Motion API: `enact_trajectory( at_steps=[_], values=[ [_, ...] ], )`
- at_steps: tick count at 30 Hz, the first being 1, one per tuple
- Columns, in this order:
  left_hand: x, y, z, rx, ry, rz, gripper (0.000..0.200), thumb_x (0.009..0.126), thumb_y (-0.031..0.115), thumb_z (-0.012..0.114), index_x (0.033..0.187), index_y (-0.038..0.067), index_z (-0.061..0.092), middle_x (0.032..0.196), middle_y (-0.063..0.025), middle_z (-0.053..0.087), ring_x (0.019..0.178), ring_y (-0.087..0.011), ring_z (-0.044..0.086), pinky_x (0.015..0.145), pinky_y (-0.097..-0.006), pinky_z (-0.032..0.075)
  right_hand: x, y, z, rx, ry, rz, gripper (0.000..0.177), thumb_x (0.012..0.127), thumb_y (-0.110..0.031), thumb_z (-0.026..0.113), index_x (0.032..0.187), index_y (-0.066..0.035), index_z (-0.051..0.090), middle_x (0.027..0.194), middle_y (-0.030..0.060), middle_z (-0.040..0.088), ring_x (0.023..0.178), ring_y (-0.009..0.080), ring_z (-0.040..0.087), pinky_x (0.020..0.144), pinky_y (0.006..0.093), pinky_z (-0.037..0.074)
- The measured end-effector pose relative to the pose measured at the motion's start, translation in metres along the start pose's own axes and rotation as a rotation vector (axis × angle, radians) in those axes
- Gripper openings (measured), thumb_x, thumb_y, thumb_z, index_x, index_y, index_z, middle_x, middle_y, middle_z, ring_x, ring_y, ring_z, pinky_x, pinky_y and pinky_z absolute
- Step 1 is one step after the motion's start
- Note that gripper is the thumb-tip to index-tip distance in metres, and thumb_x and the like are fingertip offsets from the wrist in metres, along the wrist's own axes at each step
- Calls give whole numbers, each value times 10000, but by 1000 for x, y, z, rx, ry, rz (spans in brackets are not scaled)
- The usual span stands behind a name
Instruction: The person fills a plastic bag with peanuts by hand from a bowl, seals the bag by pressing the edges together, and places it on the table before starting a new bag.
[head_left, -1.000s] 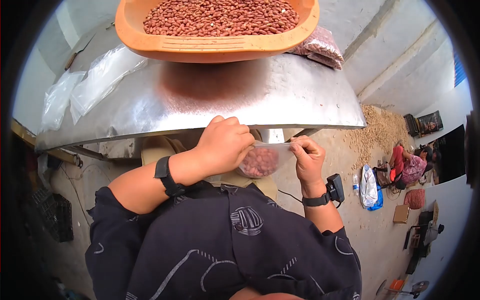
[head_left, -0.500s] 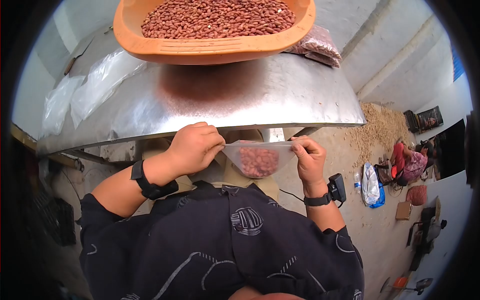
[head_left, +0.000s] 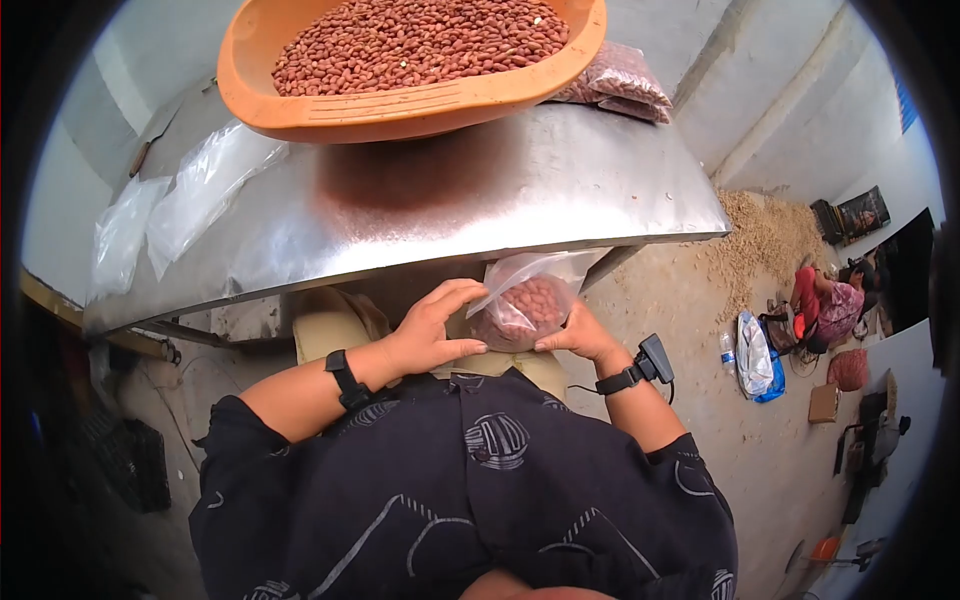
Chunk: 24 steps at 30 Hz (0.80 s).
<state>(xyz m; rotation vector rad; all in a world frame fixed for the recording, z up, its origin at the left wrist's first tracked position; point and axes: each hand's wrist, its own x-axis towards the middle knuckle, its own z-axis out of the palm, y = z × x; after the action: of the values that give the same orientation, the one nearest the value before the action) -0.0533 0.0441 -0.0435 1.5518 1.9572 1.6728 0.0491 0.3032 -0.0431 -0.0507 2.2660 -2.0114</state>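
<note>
A clear plastic bag of red-skinned peanuts [head_left: 530,305] sits above my lap, in front of the table edge. Its upper part stands up loose and creased. My left hand [head_left: 437,328] is at the bag's left side, fingers and thumb spread apart, the tips close to or touching the plastic. On the other side my right hand [head_left: 582,335] grips the bag's lower right, thumb in front and the other fingers partly hidden behind it. Beyond, an orange basin [head_left: 400,108] full of loose peanuts stands on the metal table [head_left: 500,195].
Filled bags of peanuts [head_left: 625,80] lie behind the basin on the right. Flat clear plastic bags [head_left: 205,190] rest at the table's left. Peanut shells [head_left: 760,245] are heaped on the floor at right, near a seated person [head_left: 835,305] and a white-and-blue sack [head_left: 757,355].
Both hands have let go of the bag's stretched top edge and moved down to its sides. The bag now stands more upright, its top loose. My left hand has opened.
</note>
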Motion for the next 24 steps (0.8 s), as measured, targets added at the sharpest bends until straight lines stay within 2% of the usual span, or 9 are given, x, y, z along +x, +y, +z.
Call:
enact_trajectory(
  at_steps=[3, 7, 10, 12, 16, 17, 20, 21, 24],
  values=[
    [0, -6, 20, 57, 55, -66, 744, 663, 248, 780, 1281, 54, 415, 1236, -153, 457, 1137, -302, 482, 966, -368, 390, 4, -1, 0, -34, -12, -49, 1011, 535, -107, 861, 1357, 13, 286, 1333, 124, 420, 1236, 206, 404, 1045, 330, 314],
    [-4, -29, 27, -267, 11, -453, 902, 647, 313, 805, 1346, 40, 305, 1286, -164, 437, 1175, -266, 463, 990, -363, 372, -4, -4, 11, -23, 176, -111, 906, 557, -74, 828, 1330, -13, 361, 1283, 80, 468, 1173, 185, 454, 1008, 328, 363],
    [-2, -36, 37, -645, -177, -502, 925, 660, 322, 807, 1352, 9, 279, 1309, -159, 421, 1218, -242, 419, 1016, -362, 344, -13, -2, 19, 139, 249, -98, 817, 615, -12, 775, 1320, 4, 361, 1264, 90, 475, 1148, 188, 477, 989, 330, 387],
    [3, -31, 37, -577, -223, -415, 948, 667, 253, 812, 1370, 2, 227, 1328, -123, 397, 1245, -212, 374, 1047, -353, 301, -21, -15, 28, 276, 275, -90, 751, 655, 24, 735, 1308, 18, 364, 1249, 101, 483, 1124, 190, 497, 976, 327, 403],
    [32, 31, 27, -833, -189, -246, 946, 675, 165, 798, 1386, 22, 190, 1354, -84, 369, 1252, -176, 358, 1061, -336, 275, -37, -72, 38, 333, 321, -216, 646, 725, -56, 723, 1271, 27, 389, 1207, 104, 508, 1097, 189, 519, 940, 320, 429],
    [39, 44, 22, -924, -192, -298, 885, 688, 131, 778, 1374, 24, 229, 1340, -82, 395, 1244, -176, 375, 1057, -335, 283, -41, -84, 36, 266, 349, -166, 701, 725, -184, 756, 1278, 23, 379, 1213, 107, 502, 1111, 193, 509, 938, 324, 427],
    [55, 64, 7, -1081, -202, -383, 715, 763, 131, 689, 1350, 23, 294, 1286, -109, 468, 1152, -196, 490, 982, -332, 400, -46, -94, 23, 342, 226, -65, 786, 699, -292, 780, 1293, 13, 366, 1238, 115, 486, 1127, 200, 498, 945, 333, 421],
    [60, 74, 3, -1095, -194, -306, 682, 784, 159, 663, 1343, 14, 299, 1274, -117, 480, 1124, -197, 513, 951, -334, 433, -48, -99, 23, 394, 194, 21, 861, 693, -358, 773, 1327, -1, 314, 1261, 123, 466, 1137, 214, 493, 958, 349, 414],
    [60, 76, 3, -1076, -207, -346, 670, 790, 176, 658, 1336, 6, 308, 1257, -117, 490, 1122, -196, 513, 951, -335, 432, -54, -112, 37, 504, 71, 6, 885, 706, -340, 766, 1352, -12, 259, 1274, 132, 455, 1152, 232, 486, 961, 368, 419]
  ],
)
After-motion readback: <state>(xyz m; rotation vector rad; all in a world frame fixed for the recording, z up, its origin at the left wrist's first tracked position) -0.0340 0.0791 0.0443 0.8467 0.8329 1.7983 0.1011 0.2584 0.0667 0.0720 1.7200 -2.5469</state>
